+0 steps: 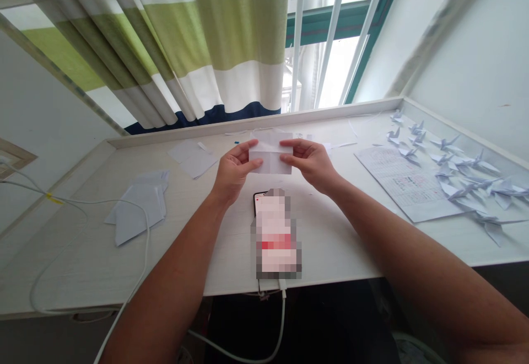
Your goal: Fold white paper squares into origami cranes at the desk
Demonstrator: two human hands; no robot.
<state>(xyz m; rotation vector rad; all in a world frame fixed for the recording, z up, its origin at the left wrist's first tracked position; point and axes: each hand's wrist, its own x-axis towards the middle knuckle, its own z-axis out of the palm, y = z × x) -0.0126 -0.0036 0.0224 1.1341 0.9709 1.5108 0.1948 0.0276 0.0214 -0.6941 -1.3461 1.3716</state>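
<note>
Forearms: two bare forearms enter from the lower corners and close in toward the middle of the bench (pixel 351 237).
Charging cable (pixel 282 320): white, it hangs off the bench's near edge below the phone and loops down into the dark under it.
Phone (pixel 275 231): lies flat near the front edge, between the forearms and just on the near side of the hands; its screen is blurred out.
Left hand (pixel 231 174): closed in a pinch, thumb on top and fingers under, gripping the left edge of the paper sheet.
Right hand (pixel 312 162): also closed in a pinch, holding the sheet's right edge, with the fingers curled beneath.
Paper sheet (pixel 270 160): small and white, stretched between the two hands at the bench's middle, beyond the phone; a crease line runs across it. Whether it touches the bench cannot be told.
Folded pile (pixel 138 209): white folded sheets stacked on the left part of the bench, well apart from the hands.
Loose squares (pixel 194 160): flat white papers behind and to the left of the left hand.
Second cable (pixel 82 204): white, curving across the bench's left end.
Printed sheet (pixel 407 185): lies flat to the right of the right hand.
Paper cranes (pixel 454 176): many folded white birds spread along the right end, by the wall.
Curtain (pixel 215 38): striped white, green and navy, hanging behind the bench beside the window (pixel 330 49).
</note>
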